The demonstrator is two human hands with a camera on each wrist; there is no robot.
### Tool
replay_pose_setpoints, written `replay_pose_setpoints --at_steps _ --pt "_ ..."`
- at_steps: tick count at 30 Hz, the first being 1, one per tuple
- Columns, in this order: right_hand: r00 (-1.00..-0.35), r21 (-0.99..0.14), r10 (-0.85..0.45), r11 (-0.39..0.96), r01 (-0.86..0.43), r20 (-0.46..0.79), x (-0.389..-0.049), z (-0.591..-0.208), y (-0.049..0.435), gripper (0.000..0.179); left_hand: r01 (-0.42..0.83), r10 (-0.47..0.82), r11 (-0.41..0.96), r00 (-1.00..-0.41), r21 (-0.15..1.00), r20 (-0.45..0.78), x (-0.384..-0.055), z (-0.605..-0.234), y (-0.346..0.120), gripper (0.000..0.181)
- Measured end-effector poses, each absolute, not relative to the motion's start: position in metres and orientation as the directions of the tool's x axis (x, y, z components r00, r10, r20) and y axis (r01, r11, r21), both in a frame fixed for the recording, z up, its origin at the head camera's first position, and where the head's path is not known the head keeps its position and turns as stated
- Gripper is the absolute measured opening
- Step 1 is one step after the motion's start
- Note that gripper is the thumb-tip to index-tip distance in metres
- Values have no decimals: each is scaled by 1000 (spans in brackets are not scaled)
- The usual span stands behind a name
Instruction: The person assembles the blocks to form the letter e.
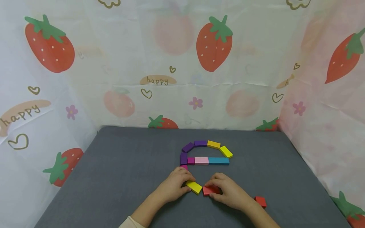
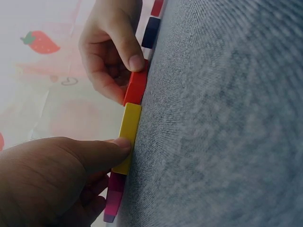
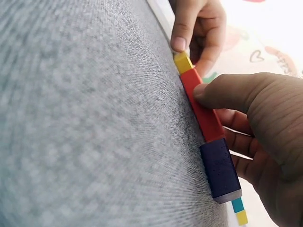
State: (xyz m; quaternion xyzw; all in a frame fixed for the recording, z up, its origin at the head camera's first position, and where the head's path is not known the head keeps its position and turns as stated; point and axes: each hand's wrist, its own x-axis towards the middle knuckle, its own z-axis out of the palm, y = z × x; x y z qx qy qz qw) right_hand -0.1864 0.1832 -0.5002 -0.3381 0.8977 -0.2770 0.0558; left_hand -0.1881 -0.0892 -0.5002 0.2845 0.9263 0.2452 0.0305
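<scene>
My left hand (image 1: 177,184) pinches a yellow block (image 1: 195,187) lying on the grey cloth, the thumb pressed against its near side in the left wrist view. Beside it, my right hand (image 1: 226,190) pinches a red block (image 1: 210,190), whose end meets or nearly meets the yellow block's. A dark blue-purple block (image 3: 221,170) stands close to the red block's other end in the right wrist view; the right hand hides it in the head view. A magenta block (image 1: 183,167) shows just past my left fingers, partly covered.
Beyond the hands, purple blocks (image 1: 200,143) and yellow blocks (image 1: 226,151) form an arch. A straight row with a light pink block (image 1: 201,161) and a blue block (image 1: 219,161) crosses beneath it. Another red block (image 1: 260,201) lies by my right forearm. Strawberry-printed cloth (image 1: 182,104) surrounds the table.
</scene>
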Motion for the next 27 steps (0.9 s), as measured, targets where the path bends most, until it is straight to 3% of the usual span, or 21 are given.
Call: replay_pose_setpoints --at_steps 27 --pt "-756 -536 -649 608 -586 92 -190 -506 185 24 524 544 727 -834 443 94 -190 -500 -88 24"
